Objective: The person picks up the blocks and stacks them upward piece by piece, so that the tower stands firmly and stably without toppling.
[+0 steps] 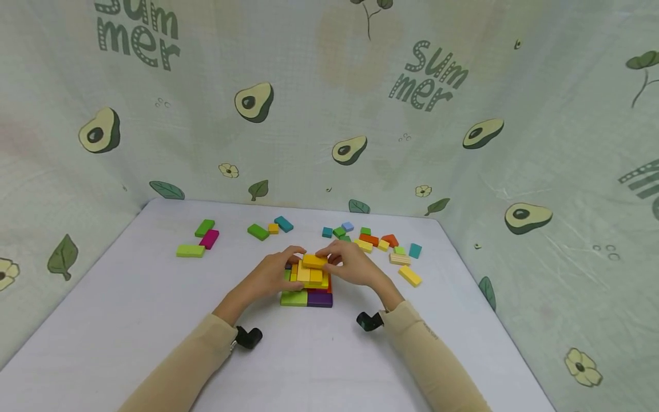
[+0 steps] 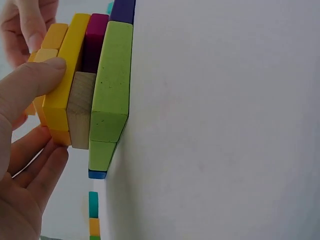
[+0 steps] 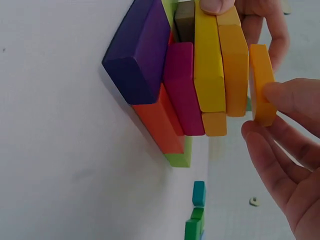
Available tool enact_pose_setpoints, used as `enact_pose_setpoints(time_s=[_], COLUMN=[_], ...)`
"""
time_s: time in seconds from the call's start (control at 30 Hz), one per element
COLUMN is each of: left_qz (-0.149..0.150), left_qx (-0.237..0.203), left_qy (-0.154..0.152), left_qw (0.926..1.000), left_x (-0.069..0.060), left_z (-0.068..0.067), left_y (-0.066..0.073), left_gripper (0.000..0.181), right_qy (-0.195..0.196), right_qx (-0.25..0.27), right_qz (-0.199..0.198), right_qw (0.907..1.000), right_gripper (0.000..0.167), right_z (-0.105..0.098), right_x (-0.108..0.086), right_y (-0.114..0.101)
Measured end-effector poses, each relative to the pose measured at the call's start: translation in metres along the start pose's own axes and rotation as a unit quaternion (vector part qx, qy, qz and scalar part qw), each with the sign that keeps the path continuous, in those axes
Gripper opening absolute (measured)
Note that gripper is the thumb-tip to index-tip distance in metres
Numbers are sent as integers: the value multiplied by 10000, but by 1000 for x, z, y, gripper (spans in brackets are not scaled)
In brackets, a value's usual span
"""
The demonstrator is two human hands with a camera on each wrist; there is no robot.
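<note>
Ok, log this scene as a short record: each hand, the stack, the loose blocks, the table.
Left hand: holds the stack, thumb on a yellow block
Right hand: pinches an orange block at the stack's top; contact with it unclear
Stack's near bottom edge: lime block left, purple block right
Loose, far left: magenta block between two greenish ones
Loose, far right: mixed cluster, including a plain wood block
Table: white
</note>
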State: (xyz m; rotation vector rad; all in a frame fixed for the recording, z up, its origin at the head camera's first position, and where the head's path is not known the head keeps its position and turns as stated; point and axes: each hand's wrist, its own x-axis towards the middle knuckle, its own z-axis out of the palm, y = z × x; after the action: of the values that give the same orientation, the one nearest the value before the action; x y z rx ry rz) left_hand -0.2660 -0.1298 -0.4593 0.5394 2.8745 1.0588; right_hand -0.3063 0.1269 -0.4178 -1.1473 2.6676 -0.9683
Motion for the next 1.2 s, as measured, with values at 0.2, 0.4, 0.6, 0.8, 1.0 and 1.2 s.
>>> enact_pose_setpoints(time_s=[0.2,0.4,0.6,0.8,1.0,1.2], left_qz=[38,98,172,165,249,352], left_qx=[80,63,18,-25,3,37], left_qy=[15,4,36,46,74,87], left_qw=[10000,9999,9998,9999,9997,9993], left_x=[-1,-3,-3,-3,-3,-3], left_z=[2,2,3,3,2,1], left_y=[-2,-3,-2,-3,-3,-3], left_gripper=[74,70,70,71,68,68], right_qy=[98,127,155,158,116,109], right_qx=[120,299,342,343,359,368], right_qz=[-62,-2,20,14,23,9], right_qw=[9999,9995,9993,9993,9993,9993], right_gripper=[33,34,34,35,34,35], right_z=[7,11,12,13,13,12], right_x=[1,2,3,2,2,2], right_y=[5,9,9,9,9,9])
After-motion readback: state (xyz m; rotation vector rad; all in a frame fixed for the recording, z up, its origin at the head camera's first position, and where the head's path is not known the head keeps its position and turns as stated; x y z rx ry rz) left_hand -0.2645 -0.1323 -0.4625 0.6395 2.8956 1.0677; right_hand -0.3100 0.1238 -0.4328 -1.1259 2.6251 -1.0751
